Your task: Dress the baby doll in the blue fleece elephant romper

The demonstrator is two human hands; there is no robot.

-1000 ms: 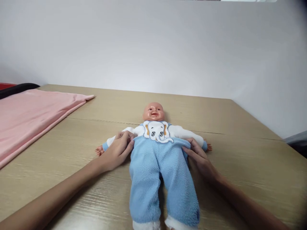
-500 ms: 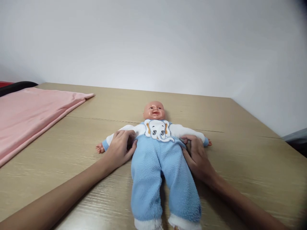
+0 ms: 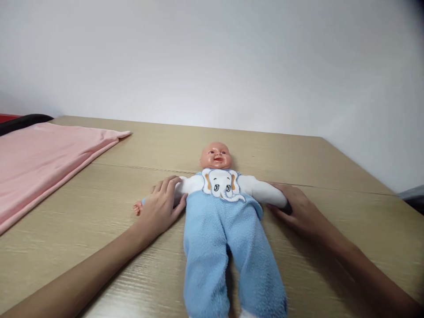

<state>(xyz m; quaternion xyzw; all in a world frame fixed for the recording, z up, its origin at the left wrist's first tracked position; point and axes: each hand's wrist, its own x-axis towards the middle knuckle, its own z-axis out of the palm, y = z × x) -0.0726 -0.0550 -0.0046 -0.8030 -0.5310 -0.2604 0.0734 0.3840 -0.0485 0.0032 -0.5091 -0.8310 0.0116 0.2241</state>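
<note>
A baby doll lies on its back, head away from me, in white sleeves and fleecy blue trousers with an elephant patch on the chest. Both its arms stretch out sideways. My left hand is curled over the doll's arm on the left, thumb beside its waist, and the doll's small hand pokes out past my wrist. At the other side, my right hand wraps round the end of the white sleeve, hiding the doll's hand there. The doll's feet lie beyond the lower frame edge.
A pink cloth is spread on the left of the wooden table, with a black curved object behind it. A pale wall rises along the table's back. Something dark shows past the right edge.
My right hand has moved outward from the doll's waist to the end of its sleeve and closed there. My left hand stays over the other arm. The view has shifted slightly.
</note>
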